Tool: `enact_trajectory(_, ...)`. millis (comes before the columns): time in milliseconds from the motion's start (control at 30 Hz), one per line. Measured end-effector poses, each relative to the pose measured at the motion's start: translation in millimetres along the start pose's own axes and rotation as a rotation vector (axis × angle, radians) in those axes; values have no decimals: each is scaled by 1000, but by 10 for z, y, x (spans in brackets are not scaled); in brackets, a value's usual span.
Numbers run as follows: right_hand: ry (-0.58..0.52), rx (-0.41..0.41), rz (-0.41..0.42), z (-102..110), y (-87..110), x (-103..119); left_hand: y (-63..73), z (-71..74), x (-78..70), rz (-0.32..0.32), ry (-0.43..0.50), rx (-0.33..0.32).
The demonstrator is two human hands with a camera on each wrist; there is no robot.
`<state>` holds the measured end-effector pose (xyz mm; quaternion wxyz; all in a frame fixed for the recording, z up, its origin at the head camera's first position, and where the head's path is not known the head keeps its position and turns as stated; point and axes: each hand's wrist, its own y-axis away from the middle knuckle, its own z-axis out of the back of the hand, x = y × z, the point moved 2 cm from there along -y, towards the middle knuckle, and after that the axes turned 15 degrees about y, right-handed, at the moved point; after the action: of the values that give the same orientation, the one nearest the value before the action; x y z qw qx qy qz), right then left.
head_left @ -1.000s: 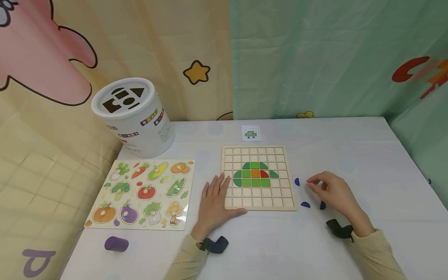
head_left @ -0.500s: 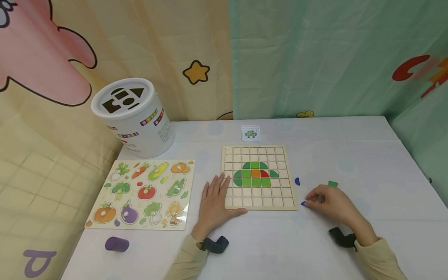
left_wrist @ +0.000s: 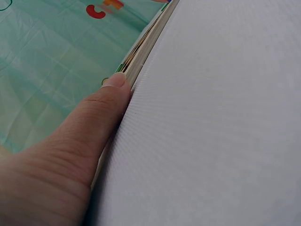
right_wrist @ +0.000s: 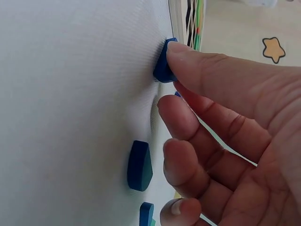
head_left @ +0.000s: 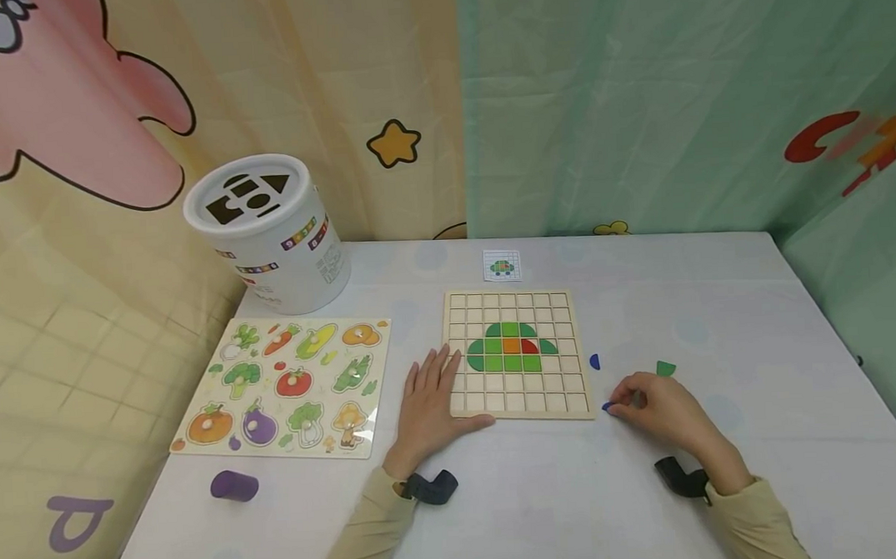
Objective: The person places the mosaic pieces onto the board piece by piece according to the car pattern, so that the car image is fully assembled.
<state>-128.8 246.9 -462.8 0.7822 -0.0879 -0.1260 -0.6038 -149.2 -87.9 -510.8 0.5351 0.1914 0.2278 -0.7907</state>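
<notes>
A wooden grid board (head_left: 513, 397) bears a mosaic of green, orange and red tiles. My left hand (head_left: 427, 410) lies spread at the board's lower left corner. In the left wrist view its thumb (left_wrist: 94, 117) touches the board's edge (left_wrist: 146, 49). To the right of the board, my right hand (head_left: 660, 408) pinches a small blue half-round tile (right_wrist: 163, 63) between thumb and forefinger, low over the table. Another blue half-round tile (head_left: 594, 361) lies by the board's right edge. A green quarter-round tile (head_left: 665, 368) sits just beyond the right knuckles. The right wrist view shows a dark blue tile (right_wrist: 139, 165) below the fingers.
A small picture card (head_left: 502, 266) lies behind the board. On the left are a vegetable puzzle (head_left: 322, 418), a white bucket (head_left: 290, 278) with shaped holes in its lid, and a purple cylinder (head_left: 234, 486). Curtains (head_left: 635, 96) hang behind the table.
My right hand has come down and toward me, and now pinches the blue half-round tile nearest the board's lower right corner. The green tile has come into view. My left hand stays put.
</notes>
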Motion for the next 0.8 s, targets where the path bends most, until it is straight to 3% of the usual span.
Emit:
enact_trajectory(300,-8,-1,13,17,10,28,0,-8,7,0,-11,5)
enact_trajectory(800,35,-44,-33,43,-43,-46,0,-9,6,-5,0,0)
